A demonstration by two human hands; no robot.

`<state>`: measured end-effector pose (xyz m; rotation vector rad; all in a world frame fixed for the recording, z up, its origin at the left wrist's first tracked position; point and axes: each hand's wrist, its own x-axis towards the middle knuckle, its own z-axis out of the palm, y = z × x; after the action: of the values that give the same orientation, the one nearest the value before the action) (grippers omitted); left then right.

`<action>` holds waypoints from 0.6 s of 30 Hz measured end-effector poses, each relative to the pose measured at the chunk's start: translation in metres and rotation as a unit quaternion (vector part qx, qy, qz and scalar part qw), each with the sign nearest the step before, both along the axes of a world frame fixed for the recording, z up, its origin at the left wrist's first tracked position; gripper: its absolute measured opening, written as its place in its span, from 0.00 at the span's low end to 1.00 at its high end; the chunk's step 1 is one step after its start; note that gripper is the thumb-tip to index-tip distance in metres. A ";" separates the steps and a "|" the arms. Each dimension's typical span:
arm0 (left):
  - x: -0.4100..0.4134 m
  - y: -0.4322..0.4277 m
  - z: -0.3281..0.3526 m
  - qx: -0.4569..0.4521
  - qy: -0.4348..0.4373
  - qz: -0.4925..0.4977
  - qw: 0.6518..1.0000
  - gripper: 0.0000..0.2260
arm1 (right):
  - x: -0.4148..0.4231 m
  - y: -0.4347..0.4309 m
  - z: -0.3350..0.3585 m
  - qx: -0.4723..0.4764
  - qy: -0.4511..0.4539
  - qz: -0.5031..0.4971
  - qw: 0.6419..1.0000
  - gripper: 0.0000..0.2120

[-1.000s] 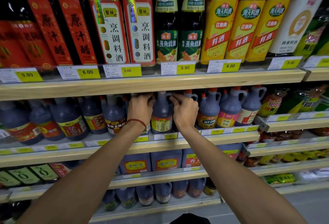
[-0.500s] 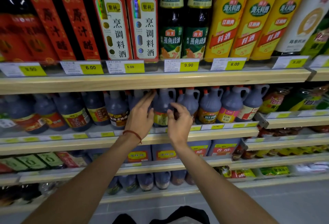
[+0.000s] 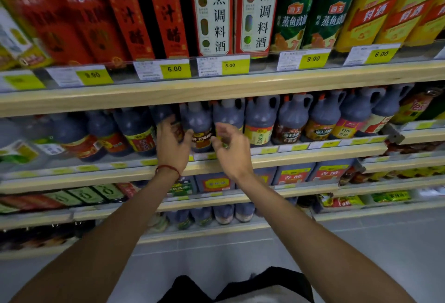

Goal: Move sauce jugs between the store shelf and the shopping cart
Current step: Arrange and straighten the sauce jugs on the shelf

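Head view, stage: we judge this to be either a pick or a set-down at the shelf (we cannot say which way the jugs are travelling), with nothing in the air.
Sauce jugs: the sauce jugs [image 3: 261, 119] stand in a tight row on the second board of the store shelf [image 3: 313, 152], handles up, shoulder to shoulder.
Left hand: our left hand [image 3: 172, 145] is spread wide, fingers laid up against the front of a dark jug [image 3: 161, 113], thumb reaching towards the brown-labelled jug [image 3: 198, 125] beside it; it closes round neither.
Right hand: our right hand [image 3: 230, 151] hovers just in front of the yellow-labelled jug [image 3: 228, 115], fingers loosely curled, holding nothing.
Done: no jug is lifted, and we see no gap in the row either side of the hands.
Left: the shopping cart is out of view, so we cannot tell what it holds or how many carries remain.
Surface: pale wooden boards, fronted by clear rails with yellow price tags [image 3: 174, 69]; the upper board [image 3: 216, 91] sits low over the caps, so we think a jug must come out forwards.
Above: tall bottles [image 3: 214, 13] stand packed.
Below: square jugs [image 3: 293, 175], then more bottles.
Room: grey floor [image 3: 361, 242] at the shelf's foot; a red cord [image 3: 168, 168] circles our left wrist.
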<state>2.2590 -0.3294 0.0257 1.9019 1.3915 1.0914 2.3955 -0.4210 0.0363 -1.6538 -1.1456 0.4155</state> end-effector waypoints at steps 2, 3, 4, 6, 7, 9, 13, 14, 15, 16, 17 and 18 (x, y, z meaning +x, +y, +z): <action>-0.005 0.018 0.003 -0.011 -0.004 -0.030 0.999 0.26 | -0.008 0.012 0.002 -0.011 -0.001 -0.002 1.000 0.20; -0.005 0.024 0.007 -0.017 -0.009 -0.045 0.999 0.26 | -0.011 0.017 0.001 -0.018 -0.001 -0.007 1.000 0.21; -0.006 0.030 0.010 -0.023 -0.014 -0.061 0.998 0.26 | -0.014 0.022 0.001 -0.024 -0.004 -0.015 1.000 0.22; -0.008 0.040 0.015 -0.029 -0.014 -0.098 0.995 0.26 | -0.022 0.031 0.001 -0.028 -0.005 -0.041 0.999 0.23; -0.008 0.045 0.016 -0.032 -0.005 -0.116 0.993 0.26 | -0.025 0.034 0.000 -0.027 -0.001 -0.054 0.998 0.23; -0.007 0.053 0.019 -0.030 0.020 -0.131 0.991 0.23 | -0.033 0.041 0.000 -0.029 -0.001 -0.076 0.997 0.24; -0.007 0.070 0.028 0.019 0.111 -0.097 0.989 0.15 | -0.040 0.047 -0.007 -0.012 0.016 -0.109 0.994 0.24; -0.007 0.074 0.029 0.034 0.141 -0.087 0.986 0.15 | -0.041 0.047 -0.010 -0.012 0.021 -0.112 0.993 0.24; -0.006 0.078 0.029 0.048 0.166 -0.083 0.981 0.15 | -0.041 0.046 -0.012 -0.014 0.024 -0.114 0.993 0.25; -0.004 0.080 0.029 0.067 0.181 -0.086 0.977 0.15 | -0.042 0.045 -0.014 -0.016 0.027 -0.116 0.993 0.25; -0.003 0.081 0.027 0.084 0.186 -0.092 0.975 0.15 | -0.044 0.044 -0.016 -0.015 0.030 -0.116 0.993 0.25; -0.001 0.082 0.026 0.095 0.183 -0.097 0.974 0.15 | -0.046 0.044 -0.017 -0.011 0.035 -0.116 0.993 0.26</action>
<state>2.2575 -0.2477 0.0513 2.4175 1.2846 0.8324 2.3497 -0.3774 0.0192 -1.7544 -0.8884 0.3357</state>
